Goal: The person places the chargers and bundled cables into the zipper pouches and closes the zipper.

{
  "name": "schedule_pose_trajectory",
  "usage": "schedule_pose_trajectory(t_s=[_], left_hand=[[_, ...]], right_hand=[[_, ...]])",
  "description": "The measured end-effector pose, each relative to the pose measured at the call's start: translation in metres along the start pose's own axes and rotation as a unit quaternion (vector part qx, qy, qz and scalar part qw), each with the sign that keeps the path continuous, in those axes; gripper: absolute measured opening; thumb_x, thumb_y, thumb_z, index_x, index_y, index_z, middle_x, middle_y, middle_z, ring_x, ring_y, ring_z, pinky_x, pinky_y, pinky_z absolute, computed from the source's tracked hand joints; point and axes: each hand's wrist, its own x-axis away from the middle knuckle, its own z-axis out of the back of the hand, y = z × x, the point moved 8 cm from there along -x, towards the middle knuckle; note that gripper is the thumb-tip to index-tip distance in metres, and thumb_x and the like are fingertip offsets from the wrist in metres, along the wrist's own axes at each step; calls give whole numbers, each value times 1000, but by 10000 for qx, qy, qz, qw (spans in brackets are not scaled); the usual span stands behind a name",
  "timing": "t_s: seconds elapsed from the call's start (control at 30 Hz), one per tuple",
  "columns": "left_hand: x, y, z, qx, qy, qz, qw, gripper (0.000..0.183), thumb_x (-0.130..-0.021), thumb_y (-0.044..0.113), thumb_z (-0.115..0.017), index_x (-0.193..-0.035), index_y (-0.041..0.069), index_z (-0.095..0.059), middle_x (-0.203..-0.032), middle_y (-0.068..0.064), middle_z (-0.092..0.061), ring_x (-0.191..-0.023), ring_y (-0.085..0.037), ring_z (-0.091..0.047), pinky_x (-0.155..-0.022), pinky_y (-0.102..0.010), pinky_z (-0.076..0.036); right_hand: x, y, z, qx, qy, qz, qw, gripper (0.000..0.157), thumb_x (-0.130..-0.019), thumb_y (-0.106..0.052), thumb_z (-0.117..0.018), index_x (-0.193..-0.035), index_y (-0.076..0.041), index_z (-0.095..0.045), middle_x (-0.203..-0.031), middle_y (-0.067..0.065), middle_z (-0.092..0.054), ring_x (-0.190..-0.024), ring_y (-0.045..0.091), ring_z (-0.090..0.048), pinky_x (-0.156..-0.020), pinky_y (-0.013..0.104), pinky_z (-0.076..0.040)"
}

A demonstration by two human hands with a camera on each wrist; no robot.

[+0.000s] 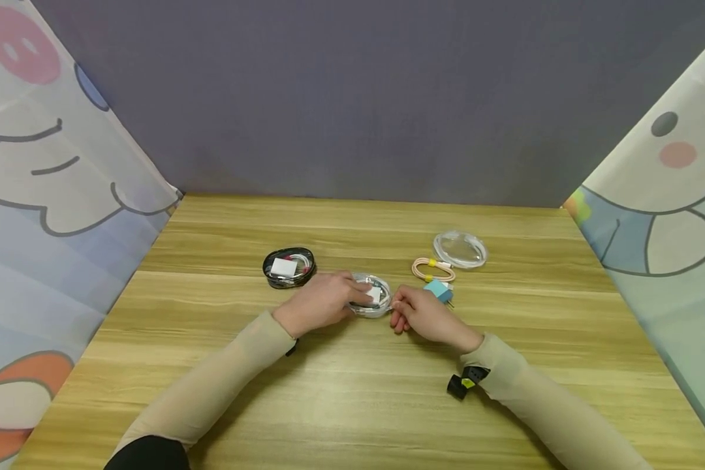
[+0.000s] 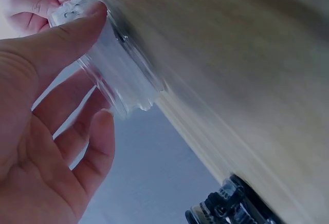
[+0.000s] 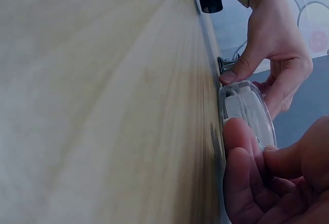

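The clear pouch (image 1: 371,313), with a white charger (image 1: 377,293) inside, sits on the bench (image 1: 352,391) between both hands; the left hand (image 1: 328,299) grips it, the right hand (image 1: 424,316) pinches its edge, perhaps closing it. Left of it, a black-trimmed pouch (image 1: 290,283) looks packed; right of it, a peach cable (image 1: 442,279) and blue charger (image 1: 438,291) lie near a second clear pouch (image 1: 469,264), apparently unpacked.
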Motion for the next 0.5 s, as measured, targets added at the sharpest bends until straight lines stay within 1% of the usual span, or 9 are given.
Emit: schedule_pose_trajectory(t_s=[0.23,0.5], left_hand=[[0,1,1,-193,157,116,9996,46,-74,26,-89,-118,29,-75,-129,5,-66,-100,-14,-63,-76,-36,-57],[-2,2,2,-245,230,175,9993,44,-74,27,-89,-116,30,-76,-127,5,-67,-99,-16,-65,-70,-37,-57]], right_hand=[[2,7,-5,-553,-128,-180,9982,17,-105,-1,-44,-94,4,-57,-76,8,-69,-64,22,-67,-58,32,-57],[3,1,-15,-1050,-408,-209,9934,19,-105,-3,-43,-95,7,-56,-79,10,-70,-67,23,-69,-59,30,-56]])
